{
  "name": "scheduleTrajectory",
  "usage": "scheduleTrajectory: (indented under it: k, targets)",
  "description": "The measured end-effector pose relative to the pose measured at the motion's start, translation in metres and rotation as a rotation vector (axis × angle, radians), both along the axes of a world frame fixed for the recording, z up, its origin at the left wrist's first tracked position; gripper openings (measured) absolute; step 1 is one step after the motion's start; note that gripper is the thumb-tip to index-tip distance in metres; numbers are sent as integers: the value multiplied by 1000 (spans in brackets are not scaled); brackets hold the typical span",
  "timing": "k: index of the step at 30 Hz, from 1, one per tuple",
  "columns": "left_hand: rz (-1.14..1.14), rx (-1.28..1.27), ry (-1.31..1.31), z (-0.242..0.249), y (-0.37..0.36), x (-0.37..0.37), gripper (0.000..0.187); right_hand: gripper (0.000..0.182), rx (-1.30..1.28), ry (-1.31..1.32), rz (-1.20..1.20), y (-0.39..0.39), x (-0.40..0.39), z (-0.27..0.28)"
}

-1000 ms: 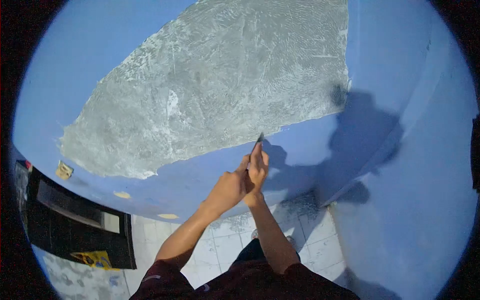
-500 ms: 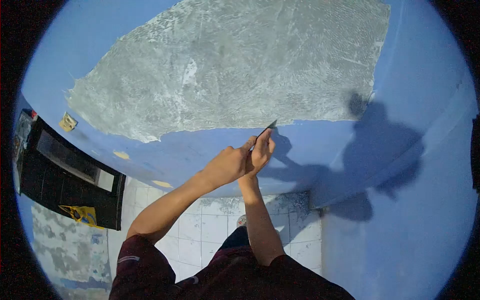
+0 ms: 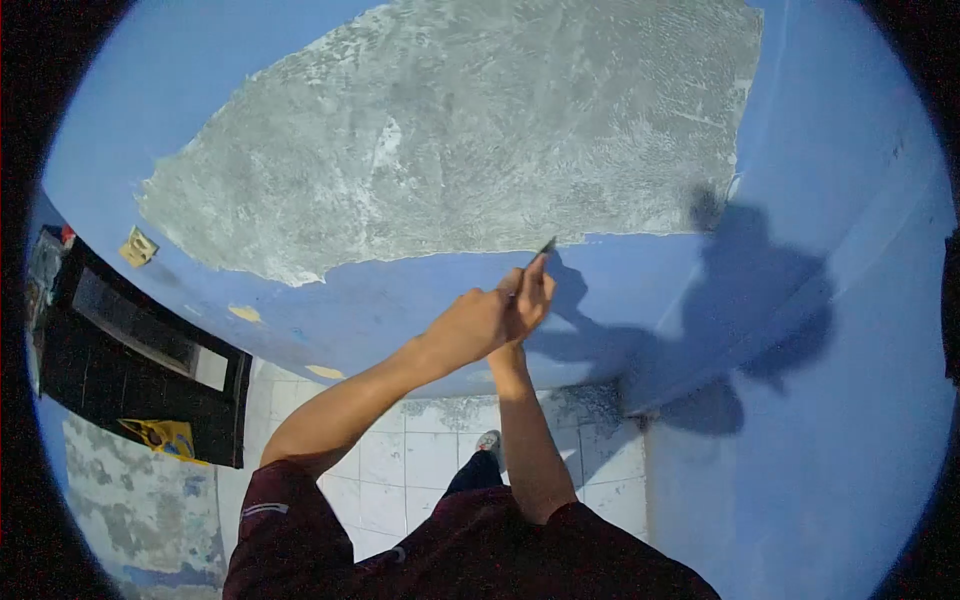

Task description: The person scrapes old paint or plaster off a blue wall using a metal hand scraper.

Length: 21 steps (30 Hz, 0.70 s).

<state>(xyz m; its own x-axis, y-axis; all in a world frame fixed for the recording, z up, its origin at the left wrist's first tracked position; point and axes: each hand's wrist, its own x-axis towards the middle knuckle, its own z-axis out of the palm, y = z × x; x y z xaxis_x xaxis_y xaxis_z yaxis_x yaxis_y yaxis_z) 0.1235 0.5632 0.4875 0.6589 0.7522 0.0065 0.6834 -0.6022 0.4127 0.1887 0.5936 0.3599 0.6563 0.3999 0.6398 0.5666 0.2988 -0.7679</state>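
Observation:
A thin dark scraper (image 3: 546, 247) points up and right, its tip at the lower edge of the grey bare patch (image 3: 470, 150) on the blue wall. My left hand (image 3: 470, 325) is closed around its lower end, with the fingers partly hidden. Close against it, my right hand (image 3: 532, 300) is closed too, its raised fingers along the blade. The two hands overlap, so the scraper's handle cannot be seen.
Blue wall (image 3: 850, 400) continues round a corner on the right, where my shadow falls. At left are a cream switch plate (image 3: 138, 246), a dark door (image 3: 100, 370) and a yellow bag (image 3: 165, 437). White floor tiles (image 3: 380, 455) lie below.
My left hand has shifted slightly right and up against the right hand. The scraper's tip stays at nearly the same spot. The view has moved a little, and more of my foot shows.

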Motion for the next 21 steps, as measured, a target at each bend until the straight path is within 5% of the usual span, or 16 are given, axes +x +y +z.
scheduleTrajectory:
  k: [21]
  targets:
    - [-1,-124,-150,-8,4,-11,56,64,-40,-128,21,-12,8,13]
